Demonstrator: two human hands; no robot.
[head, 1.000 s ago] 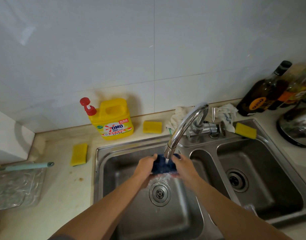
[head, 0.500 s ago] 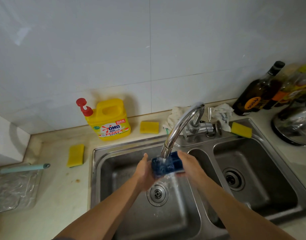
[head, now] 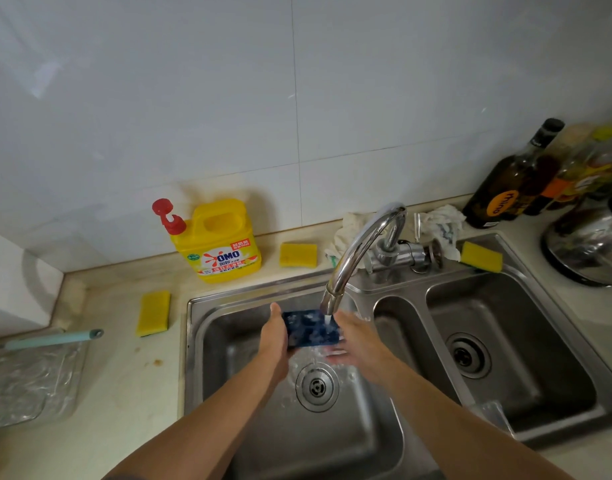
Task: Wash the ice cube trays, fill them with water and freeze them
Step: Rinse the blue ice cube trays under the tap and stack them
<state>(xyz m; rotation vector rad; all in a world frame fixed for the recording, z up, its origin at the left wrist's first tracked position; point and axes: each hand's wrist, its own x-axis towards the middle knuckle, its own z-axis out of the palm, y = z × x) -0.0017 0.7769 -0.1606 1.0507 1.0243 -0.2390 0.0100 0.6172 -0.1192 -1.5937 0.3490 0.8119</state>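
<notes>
A small dark blue ice cube tray (head: pixel 309 329) is held level over the left basin of the steel sink (head: pixel 207 310), right under the running faucet (head: pixel 358 252). Water streams onto the tray's right part and splashes off toward the drain (head: pixel 316 386). My left hand (head: pixel 275 336) grips the tray's left edge. My right hand (head: pixel 360 341) holds the right edge, its fingers partly blurred and hidden by the water.
A yellow detergent jug (head: pixel 219 242) stands behind the sink. Yellow sponges lie at left (head: pixel 154 313), behind the basin (head: pixel 297 254) and by the right basin (head: pixel 481 256). Bottles (head: pixel 512 181) and a steel pot (head: pixel 588 251) crowd the right counter. A clear plastic tray (head: pixel 27 382) lies left.
The tray has turned from tilted to roughly level under the stream, and both hands have shifted slightly along its edges.
</notes>
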